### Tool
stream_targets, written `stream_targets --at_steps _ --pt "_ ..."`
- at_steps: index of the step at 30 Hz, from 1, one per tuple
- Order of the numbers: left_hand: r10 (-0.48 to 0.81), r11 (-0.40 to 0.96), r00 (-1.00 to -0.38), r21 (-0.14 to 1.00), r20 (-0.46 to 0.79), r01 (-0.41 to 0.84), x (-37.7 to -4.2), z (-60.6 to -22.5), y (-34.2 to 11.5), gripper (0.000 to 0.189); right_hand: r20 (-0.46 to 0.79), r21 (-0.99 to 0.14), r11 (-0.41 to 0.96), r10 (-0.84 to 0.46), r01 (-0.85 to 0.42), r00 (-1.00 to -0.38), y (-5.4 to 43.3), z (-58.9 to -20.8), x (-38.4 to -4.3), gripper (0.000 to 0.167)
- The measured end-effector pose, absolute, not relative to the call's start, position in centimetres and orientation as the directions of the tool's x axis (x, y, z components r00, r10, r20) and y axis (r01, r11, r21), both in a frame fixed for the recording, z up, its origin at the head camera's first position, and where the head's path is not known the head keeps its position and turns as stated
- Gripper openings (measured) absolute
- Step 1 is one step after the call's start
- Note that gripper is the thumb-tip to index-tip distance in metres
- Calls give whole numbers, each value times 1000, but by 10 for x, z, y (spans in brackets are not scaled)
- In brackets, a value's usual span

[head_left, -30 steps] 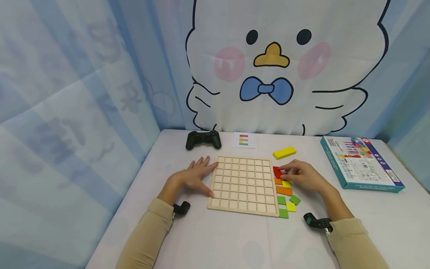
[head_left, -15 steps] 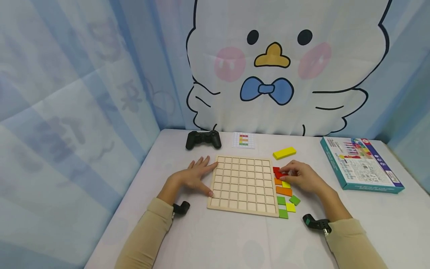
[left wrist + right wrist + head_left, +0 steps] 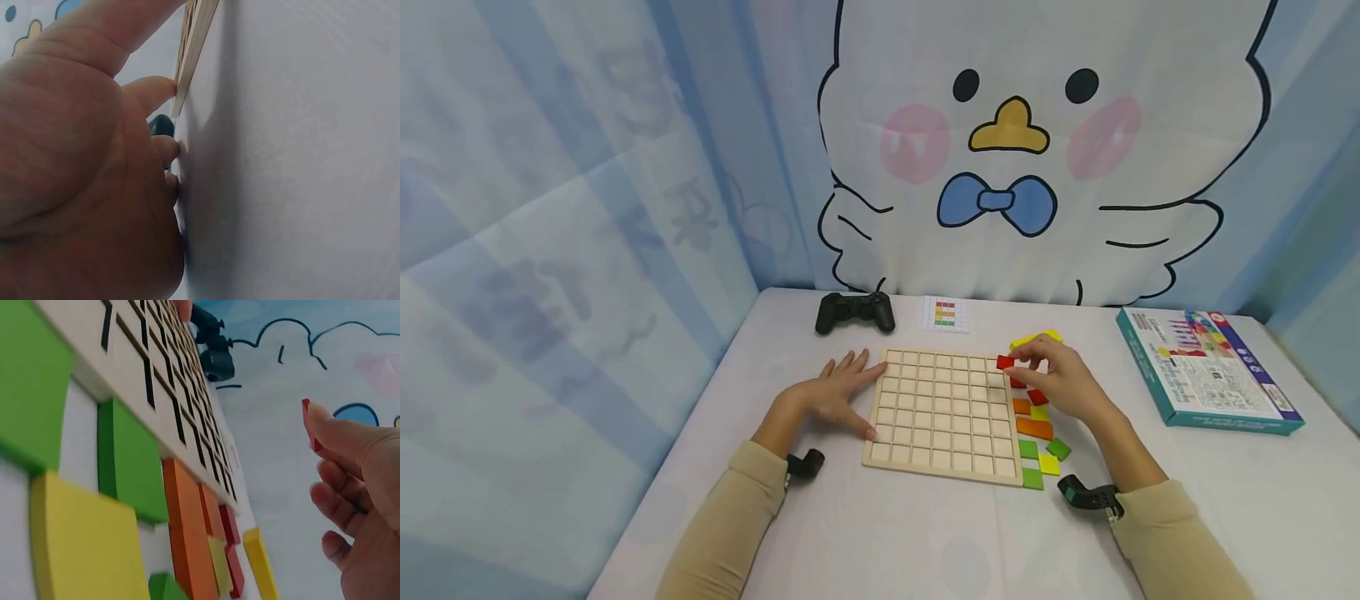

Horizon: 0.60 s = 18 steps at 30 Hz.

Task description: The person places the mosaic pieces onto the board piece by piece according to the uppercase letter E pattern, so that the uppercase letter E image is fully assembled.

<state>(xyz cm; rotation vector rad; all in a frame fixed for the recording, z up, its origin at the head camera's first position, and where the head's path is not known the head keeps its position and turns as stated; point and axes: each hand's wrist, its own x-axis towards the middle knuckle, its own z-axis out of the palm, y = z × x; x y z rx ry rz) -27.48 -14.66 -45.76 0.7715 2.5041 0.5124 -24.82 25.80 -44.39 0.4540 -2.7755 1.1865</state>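
Note:
A wooden grid board [image 3: 947,410] lies flat on the table, its squares bare. My left hand [image 3: 831,395] rests at its left side with fingers spread, thumb and index finger touching the frame; the left wrist view shows the index fingertip against the board's edge [image 3: 195,53]. Above the board's far right corner, my right hand [image 3: 1066,385] pinches a small red tile [image 3: 1004,362] between thumb and index finger. In the right wrist view that red tile [image 3: 310,428] is held clear of the board, seen nearly edge-on, the other fingers loosely curled.
Along the board's right side lie two more red tiles [image 3: 1037,397], orange pieces [image 3: 1034,428], yellow tiles [image 3: 1048,464] and green tiles [image 3: 1027,449]. A yellow bar [image 3: 1021,342] is partly behind the right hand. Farther back are a black game controller [image 3: 854,312], pattern card [image 3: 945,314] and flat box [image 3: 1213,368].
My right hand has picked a red tile from the pile and moved it up and left, over the board's far right corner. Another red tile now shows uncovered. The left hand stays put.

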Motion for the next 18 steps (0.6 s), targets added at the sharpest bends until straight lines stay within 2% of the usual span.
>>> stream_targets --at_steps 11,18 --pt "594 781 -735 455 -327 428 -274 -458 -148 123 209 -721 595 -300 -354 -931 206 -429 -257 23" --pt "598 777 -733 458 -324 431 -274 -460 -147 123 142 -704 619 -358 -349 -923 188 -437 -269 24"
